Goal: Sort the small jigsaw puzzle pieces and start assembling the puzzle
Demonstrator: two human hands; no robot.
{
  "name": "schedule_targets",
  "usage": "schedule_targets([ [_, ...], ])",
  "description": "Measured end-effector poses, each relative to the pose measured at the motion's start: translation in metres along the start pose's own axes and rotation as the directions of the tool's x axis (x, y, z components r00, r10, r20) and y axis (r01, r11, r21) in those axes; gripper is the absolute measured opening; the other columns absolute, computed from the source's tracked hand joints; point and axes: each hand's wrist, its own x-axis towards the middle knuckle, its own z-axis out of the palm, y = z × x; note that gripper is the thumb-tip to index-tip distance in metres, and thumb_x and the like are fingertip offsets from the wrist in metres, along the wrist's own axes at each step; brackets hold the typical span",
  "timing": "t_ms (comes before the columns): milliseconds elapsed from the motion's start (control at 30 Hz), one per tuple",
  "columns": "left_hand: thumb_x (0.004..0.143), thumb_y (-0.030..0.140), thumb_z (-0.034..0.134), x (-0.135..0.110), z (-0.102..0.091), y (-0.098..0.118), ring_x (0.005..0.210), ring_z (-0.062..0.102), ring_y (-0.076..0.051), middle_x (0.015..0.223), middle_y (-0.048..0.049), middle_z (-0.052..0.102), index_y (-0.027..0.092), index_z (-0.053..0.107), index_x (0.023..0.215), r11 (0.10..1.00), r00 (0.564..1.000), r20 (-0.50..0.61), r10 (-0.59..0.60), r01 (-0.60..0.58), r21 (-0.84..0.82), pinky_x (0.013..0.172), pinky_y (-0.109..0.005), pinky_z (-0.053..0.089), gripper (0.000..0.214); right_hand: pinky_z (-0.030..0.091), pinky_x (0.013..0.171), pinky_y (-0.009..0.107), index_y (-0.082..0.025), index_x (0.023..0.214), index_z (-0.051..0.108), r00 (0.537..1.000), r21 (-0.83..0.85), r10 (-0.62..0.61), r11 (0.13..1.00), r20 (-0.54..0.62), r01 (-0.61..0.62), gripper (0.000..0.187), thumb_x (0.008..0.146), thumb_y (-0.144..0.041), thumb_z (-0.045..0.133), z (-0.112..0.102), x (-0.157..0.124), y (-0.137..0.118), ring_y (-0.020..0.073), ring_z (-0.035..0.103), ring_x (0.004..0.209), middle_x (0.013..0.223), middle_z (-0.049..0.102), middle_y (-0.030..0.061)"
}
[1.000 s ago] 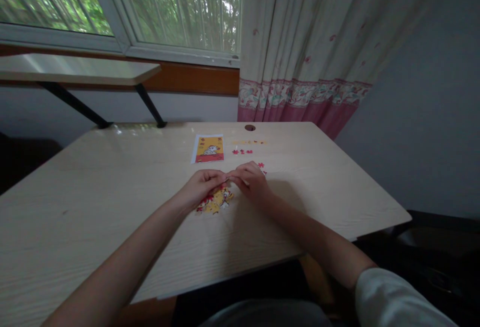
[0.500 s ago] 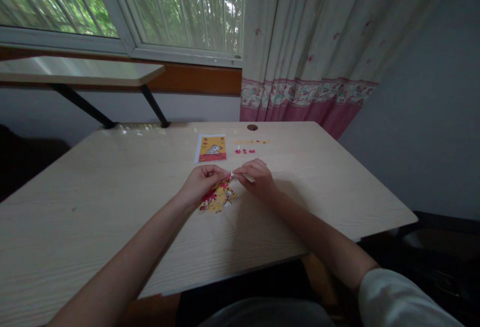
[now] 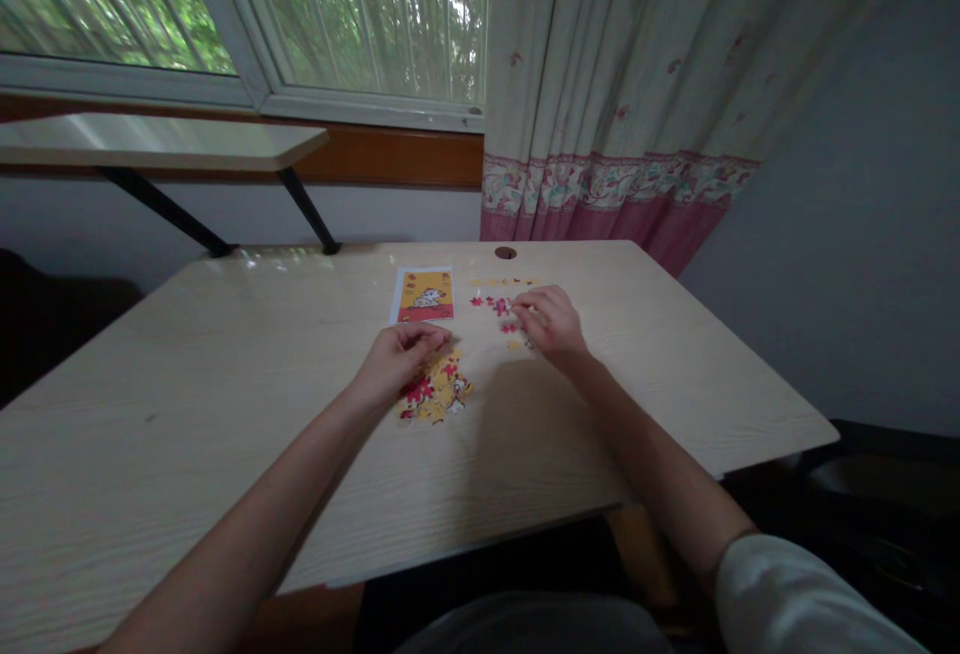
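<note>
- I have the right hand (image 3: 553, 322) away from the left now: half a second ago both met at the pile (image 3: 431, 394), and it has since gone right and toward the far edge of the desk (image 3: 262, 364).
- Its thumb and fingers are bunched at a pink piece (image 3: 500, 308), at the right end of the red row (image 3: 477, 302); I cannot tell whether they pinch it.
- The left hand (image 3: 397, 359) has hardly moved; thumb and forefinger are pressed together at the pile's far side. Whether a piece sits between them I cannot tell.
- The pile, loose yellow, red and white puzzle pieces, lies midway between the desk's near and far edges.
- The right hand's shift uncovers a red pair (image 3: 509, 328) and, closer to the near edge, a yellow piece (image 3: 514, 345).
- The yellow row (image 3: 504, 282) is nearest the far edge.
- The card (image 3: 424, 296), showing a white animal, stays left of the rows.
</note>
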Motion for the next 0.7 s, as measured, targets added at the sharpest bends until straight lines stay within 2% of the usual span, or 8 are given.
schedule_targets([
  [67, 0.079, 0.039, 0.055, 0.002, -0.009, -0.002, 0.071, 0.061, -0.021, 0.080, -0.0087, 0.070, 0.016, 0.069, 0.087, 0.960, 0.995, -0.014, 0.104, -0.097, 0.262, 0.064, -0.031, 0.046, 0.029, 0.040, 0.085, 0.036, -0.021, 0.086, 0.066, 0.999, -0.003, 0.009, 1.000, -0.052, -0.010, 0.021, 0.090, -0.032, 0.048, -0.013, 0.003, 0.015, 0.0195, 0.055, 0.088, 0.086, 0.066, 0.0059],
  [133, 0.081, 0.032, 0.050, 0.004, -0.019, -0.003, 0.079, 0.061, -0.024, 0.086, -0.0101, 0.069, 0.016, 0.069, 0.088, 0.768, 0.972, 0.092, 0.218, -0.229, 0.598, 0.071, -0.035, 0.046, 0.026, 0.041, 0.083, 0.035, -0.021, 0.084, 0.066, 0.997, 0.000, -0.009, 1.000, -0.070, 0.009, 0.019, 0.089, -0.032, 0.051, -0.023, 0.004, 0.026, 0.0191, 0.056, 0.086, 0.084, 0.066, 0.0053],
  [200, 0.082, 0.028, 0.046, 0.004, -0.026, -0.003, 0.086, 0.059, -0.025, 0.091, -0.0115, 0.067, 0.016, 0.068, 0.090, 0.588, 0.947, 0.188, 0.260, -0.309, 0.748, 0.076, -0.036, 0.045, 0.026, 0.042, 0.081, 0.035, -0.021, 0.083, 0.065, 0.997, -0.002, -0.024, 1.000, -0.079, 0.024, 0.017, 0.088, -0.031, 0.053, -0.027, 0.004, 0.030, 0.0186, 0.056, 0.083, 0.082, 0.067, 0.0047],
  [267, 0.084, 0.026, 0.043, 0.004, -0.028, -0.003, 0.088, 0.059, -0.024, 0.093, -0.0112, 0.067, 0.016, 0.066, 0.092, 0.507, 0.938, 0.223, 0.265, -0.332, 0.795, 0.077, -0.036, 0.045, 0.027, 0.043, 0.080, 0.035, -0.021, 0.082, 0.065, 0.997, -0.006, -0.019, 1.000, -0.076, 0.018, 0.016, 0.087, -0.031, 0.054, -0.029, 0.005, 0.029, 0.0183, 0.057, 0.082, 0.081, 0.067, 0.0042],
  [433, 0.084, 0.025, 0.043, 0.004, -0.027, -0.001, 0.086, 0.059, -0.023, 0.092, -0.0099, 0.067, 0.018, 0.067, 0.093, 0.489, 0.937, 0.228, 0.264, -0.334, 0.806, 0.075, -0.034, 0.046, 0.027, 0.043, 0.080, 0.034, -0.021, 0.081, 0.066, 1.000, 0.019, 0.011, 1.000, 0.000, -0.011, 0.015, 0.085, -0.031, 0.057, -0.034, 0.007, 0.032, 0.0176, 0.057, 0.082, 0.081, 0.067, 0.0044],
  [533, 0.084, 0.027, 0.043, 0.004, -0.026, -0.001, 0.084, 0.059, -0.022, 0.091, -0.0098, 0.067, 0.018, 0.067, 0.093, 0.498, 0.937, 0.237, 0.256, -0.338, 0.799, 0.073, -0.034, 0.045, 0.028, 0.042, 0.076, 0.031, -0.019, 0.080, 0.068, 0.985, 0.009, 0.088, 0.996, 0.151, -0.090, 0.014, 0.083, -0.029, 0.058, -0.039, 0.005, 0.050, 0.0163, 0.057, 0.079, 0.081, 0.067, 0.0051],
  [633, 0.084, 0.029, 0.042, 0.004, -0.026, -0.002, 0.084, 0.060, -0.023, 0.091, -0.0096, 0.068, 0.018, 0.068, 0.093, 0.515, 0.940, 0.235, 0.249, -0.334, 0.790, 0.073, -0.034, 0.045, 0.029, 0.041, 0.066, 0.026, -0.016, 0.080, 0.069, 0.914, -0.010, 0.233, 0.970, 0.333, -0.244, 0.014, 0.080, -0.027, 0.060, -0.042, -0.003, 0.071, 0.0136, 0.055, 0.069, 0.077, 0.066, 0.0050],
  [700, 0.083, 0.028, 0.042, 0.004, -0.027, -0.003, 0.085, 0.060, -0.024, 0.092, -0.0095, 0.068, 0.018, 0.068, 0.092, 0.529, 0.940, 0.236, 0.247, -0.335, 0.780, 0.073, -0.034, 0.045, 0.029, 0.039, 0.060, 0.024, -0.014, 0.081, 0.070, 0.858, -0.009, 0.306, 0.943, 0.413, -0.332, 0.017, 0.079, -0.027, 0.059, -0.041, -0.010, 0.084, 0.0118, 0.052, 0.063, 0.073, 0.065, 0.0046],
])
